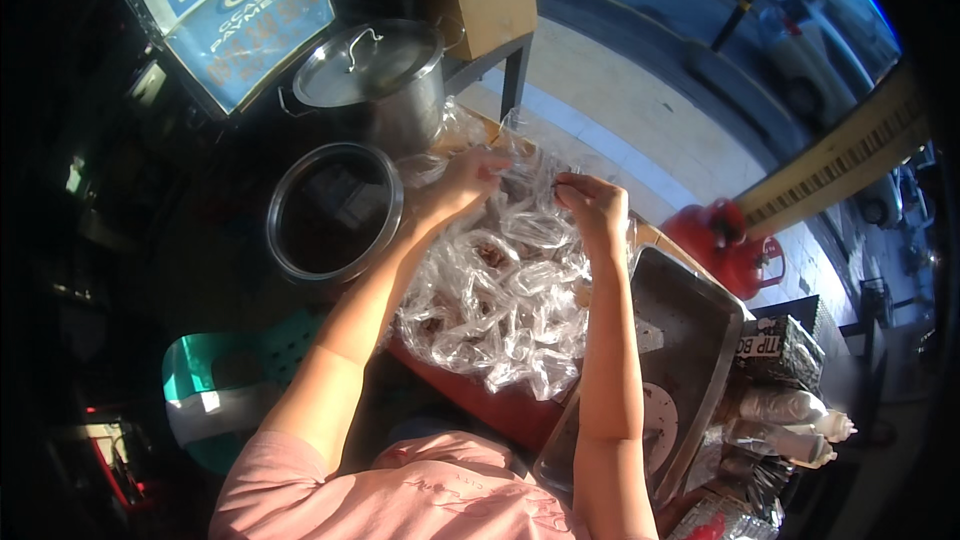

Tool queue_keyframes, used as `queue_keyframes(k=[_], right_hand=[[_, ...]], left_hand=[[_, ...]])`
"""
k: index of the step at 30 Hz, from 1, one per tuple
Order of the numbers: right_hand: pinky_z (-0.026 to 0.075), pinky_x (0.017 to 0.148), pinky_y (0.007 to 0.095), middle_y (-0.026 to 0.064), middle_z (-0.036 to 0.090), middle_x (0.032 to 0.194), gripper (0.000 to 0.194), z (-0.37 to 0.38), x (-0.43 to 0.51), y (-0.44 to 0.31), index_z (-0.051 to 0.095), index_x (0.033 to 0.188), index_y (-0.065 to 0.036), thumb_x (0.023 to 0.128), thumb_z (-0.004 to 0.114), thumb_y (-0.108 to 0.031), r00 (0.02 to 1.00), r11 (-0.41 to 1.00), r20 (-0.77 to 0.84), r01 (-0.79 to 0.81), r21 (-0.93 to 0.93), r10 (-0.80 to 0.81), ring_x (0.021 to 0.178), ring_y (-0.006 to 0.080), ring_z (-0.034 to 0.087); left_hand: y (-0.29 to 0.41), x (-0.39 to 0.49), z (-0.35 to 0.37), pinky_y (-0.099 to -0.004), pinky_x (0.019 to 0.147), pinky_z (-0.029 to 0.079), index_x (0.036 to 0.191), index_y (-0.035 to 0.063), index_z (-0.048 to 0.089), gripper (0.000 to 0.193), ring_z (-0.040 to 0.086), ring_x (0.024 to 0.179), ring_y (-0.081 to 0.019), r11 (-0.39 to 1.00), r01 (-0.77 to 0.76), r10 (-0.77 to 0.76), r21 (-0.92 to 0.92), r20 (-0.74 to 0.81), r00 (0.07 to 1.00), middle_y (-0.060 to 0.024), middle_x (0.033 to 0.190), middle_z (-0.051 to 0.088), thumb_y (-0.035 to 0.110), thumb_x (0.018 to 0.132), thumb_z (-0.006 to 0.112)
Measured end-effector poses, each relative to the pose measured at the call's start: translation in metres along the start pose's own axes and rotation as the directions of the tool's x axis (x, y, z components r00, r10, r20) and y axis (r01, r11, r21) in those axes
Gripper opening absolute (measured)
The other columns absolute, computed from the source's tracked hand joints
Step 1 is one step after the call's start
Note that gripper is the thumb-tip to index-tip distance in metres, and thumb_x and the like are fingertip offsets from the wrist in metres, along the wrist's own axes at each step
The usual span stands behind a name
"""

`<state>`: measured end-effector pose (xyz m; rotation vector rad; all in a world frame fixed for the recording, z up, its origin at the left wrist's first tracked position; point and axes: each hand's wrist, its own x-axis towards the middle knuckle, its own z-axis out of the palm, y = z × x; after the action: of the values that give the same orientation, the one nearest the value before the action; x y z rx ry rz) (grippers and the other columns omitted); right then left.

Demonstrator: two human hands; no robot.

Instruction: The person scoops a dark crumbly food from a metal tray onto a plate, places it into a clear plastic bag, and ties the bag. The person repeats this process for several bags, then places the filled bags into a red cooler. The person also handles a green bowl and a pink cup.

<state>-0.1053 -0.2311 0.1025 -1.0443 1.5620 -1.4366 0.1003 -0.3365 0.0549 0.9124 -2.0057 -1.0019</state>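
Observation:
A heap of clear plastic bags (517, 300) covers the table in front of me, and brown contents show inside a few. Over the far part of the heap, my right hand (596, 202) pinches thin clear plastic (546, 176) between thumb and fingers. My left hand (478, 172) is on the other side of the same plastic, its fingers at the film. Glare blurs the fingertips, but the left fingers appear to grip it. Where one bag ends and another begins cannot be made out between the hands.
Left stand a round metal pot (277, 210) with dark contents and a lidded steel stockpot (405, 82). A metal tray (690, 315) holding a white scraper (660, 420) lies right, near squeeze bottles (780, 420). A red tank (720, 240) stands beyond the table; a green chair (187, 367) is lower left.

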Motion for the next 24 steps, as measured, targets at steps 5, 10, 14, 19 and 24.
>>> queue_keyframes(k=[5, 10, 14, 19, 24], right_hand=[[0.052, 0.063, 0.0243, 0.011, 0.072, 0.078, 0.021, 0.039, 0.022, -0.01, 0.073, 0.098, 0.004, 0.08, 0.065, -0.004, 0.984, 0.929, 0.037, 0.177, -0.326, -0.175, 0.066, 0.0123, 0.066], [0.053, 0.067, 0.024, 0.0084, 0.071, 0.08, 0.018, -0.043, -0.006, -0.021, 0.072, 0.098, 0.005, 0.085, 0.063, -0.004, 0.977, 0.959, -0.083, 0.171, -0.227, -0.194, 0.072, 0.0123, 0.066], [0.053, 0.065, 0.0237, 0.0055, 0.068, 0.083, 0.015, -0.119, -0.064, -0.004, 0.07, 0.099, 0.002, 0.088, 0.065, -0.007, 0.967, 0.999, -0.252, 0.047, -0.005, -0.047, 0.071, 0.0111, 0.064], [0.053, 0.062, 0.0233, 0.0048, 0.069, 0.086, 0.016, -0.186, -0.145, 0.033, 0.069, 0.103, -0.002, 0.089, 0.067, -0.009, 0.891, 0.985, -0.421, -0.155, 0.07, 0.171, 0.07, 0.0108, 0.064], [0.053, 0.061, 0.0222, 0.0053, 0.069, 0.086, 0.014, -0.23, -0.224, 0.05, 0.069, 0.103, -0.002, 0.089, 0.064, -0.005, 0.822, 0.973, -0.519, -0.198, 0.121, 0.232, 0.069, 0.01, 0.063]], left_hand=[[0.018, 0.002, 0.0, -0.0289, 0.077, 0.052, 0.112, 0.005, 0.069, 0.032, 0.065, 0.086, -0.0159, 0.988, 0.146, -0.147, 0.05, 0.014, 0.989, -0.0095, 0.109, 0.069, 0.004, 0.081, 0.061], [0.013, 0.011, -0.018, -0.0307, 0.075, 0.053, 0.11, 0.0036, 0.069, 0.033, 0.068, 0.086, -0.0201, 0.963, 0.112, -0.107, 0.244, -0.034, 0.994, -0.0137, 0.105, 0.07, -0.001, 0.08, 0.056], [-0.002, 0.024, -0.044, -0.0362, 0.078, 0.054, 0.099, 0.007, 0.071, 0.022, 0.069, 0.09, -0.0274, 0.854, 0.223, -0.152, 0.469, -0.185, 0.971, -0.0142, 0.095, 0.071, 0.004, 0.08, 0.059], [-0.019, 0.015, -0.025, -0.0396, 0.075, 0.054, 0.088, 0.0087, 0.073, 0.019, 0.069, 0.087, -0.0301, 0.661, 0.166, -0.178, 0.731, -0.062, 0.982, -0.0147, 0.089, 0.071, 0.024, 0.076, 0.071], [-0.024, 0.024, -0.031, -0.0392, 0.072, 0.053, 0.086, 0.0065, 0.073, 0.02, 0.069, 0.081, -0.0292, 0.777, 0.169, -0.111, 0.607, -0.132, 0.985, -0.0158, 0.082, 0.069, 0.024, 0.076, 0.072]])
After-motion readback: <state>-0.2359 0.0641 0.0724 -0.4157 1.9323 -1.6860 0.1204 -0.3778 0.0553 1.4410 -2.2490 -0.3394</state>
